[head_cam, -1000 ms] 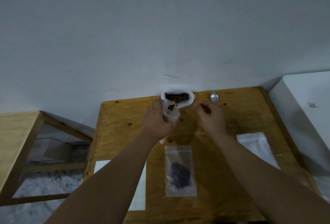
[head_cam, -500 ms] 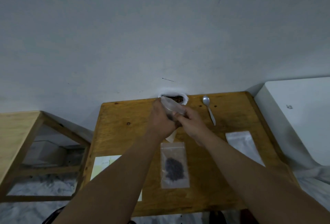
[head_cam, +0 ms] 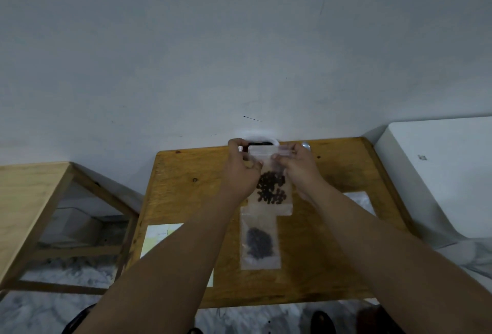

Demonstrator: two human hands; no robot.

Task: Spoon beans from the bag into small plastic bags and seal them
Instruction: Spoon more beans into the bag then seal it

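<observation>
The left hand (head_cam: 243,174) and the right hand (head_cam: 299,174) are both pinching the top strip of a small bag (head_cam: 269,202), one at each end. A moment ago the hands were bunched close by the big bag (head_cam: 262,143). Now the small bag is hanging flat between them, with its beans (head_cam: 271,187) sitting low inside. So the filling looks done and the closing is starting. Another full bag (head_cam: 259,243) is lying on the bench (head_cam: 186,174) just under it. The spoon (head_cam: 305,144) is peeking out behind the right hand. Some empty bags (head_cam: 359,200) are waiting on the right, a paper (head_cam: 162,238) on the left. Nothing is getting in the way.
</observation>
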